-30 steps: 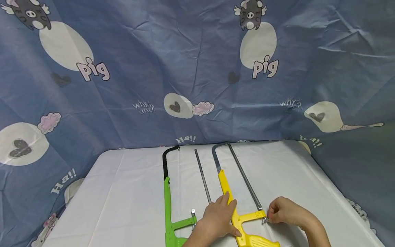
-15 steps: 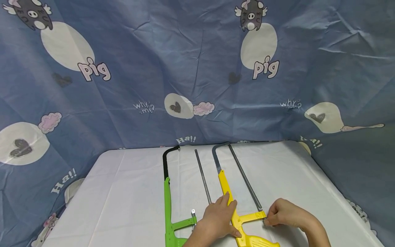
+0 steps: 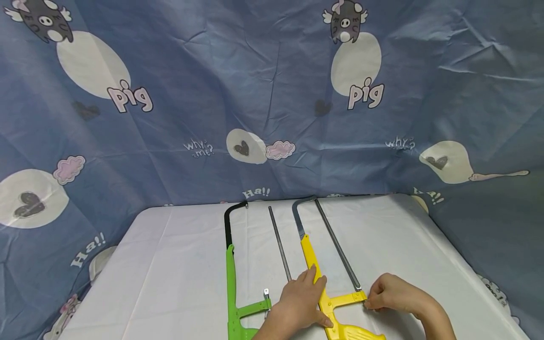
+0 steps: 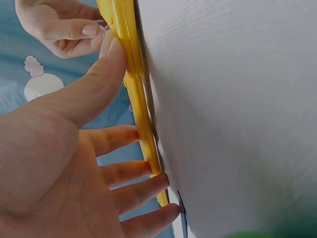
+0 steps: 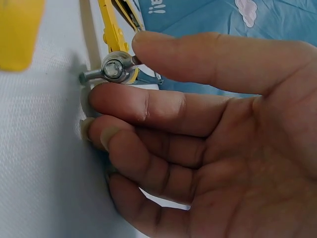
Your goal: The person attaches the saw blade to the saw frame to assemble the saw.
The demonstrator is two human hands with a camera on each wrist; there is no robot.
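A yellow hacksaw [image 3: 311,255] lies flat on the white-covered table, its grey blade [image 3: 338,243] running from the far frame tip to the near yellow arm. My left hand [image 3: 299,298] rests on the frame; in the left wrist view its fairly straight fingers [image 4: 126,171] and thumb touch the yellow side. At the end of the near arm, my right hand [image 3: 397,295] has its thumb and index finger at a metal wing nut [image 5: 113,69], pinching it. The head view mostly hides that nut behind the fingertips.
A green hacksaw [image 3: 231,276] with a black front frame lies to the left, partly behind my left forearm. Between the two saws is a loose blade [image 3: 279,242]. Blue printed cloth [image 3: 272,94] hangs behind the white table [image 3: 178,274].
My right hand has shifted slightly left, and its fingertips now cover the wing nut that showed a second ago. My left hand and both saws look unmoved.
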